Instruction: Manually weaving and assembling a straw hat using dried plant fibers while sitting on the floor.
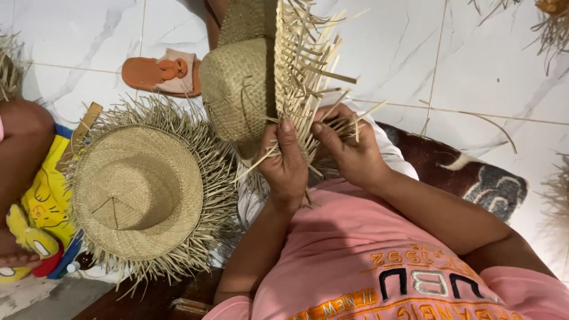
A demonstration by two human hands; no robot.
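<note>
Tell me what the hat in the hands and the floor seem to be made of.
Hat: likely dried straw or palm strips, matte tan, with a plaited crown and loose flat ends at the brim. Floor: seemingly glossy white tile, grey-veined like marble, with grout lines.

the unfinished hat (249,89) runs off the top edge, its loose strips hide the fingertips of the right hand (349,151), the finished hat (139,192) covers the floor beneath, and the sandal (160,74) is partly hidden.

The half-woven hat (249,89) and finished hat (139,192) are dry, matt, rough straw; the floor (486,65) looks like glossy marbled tile.
</note>
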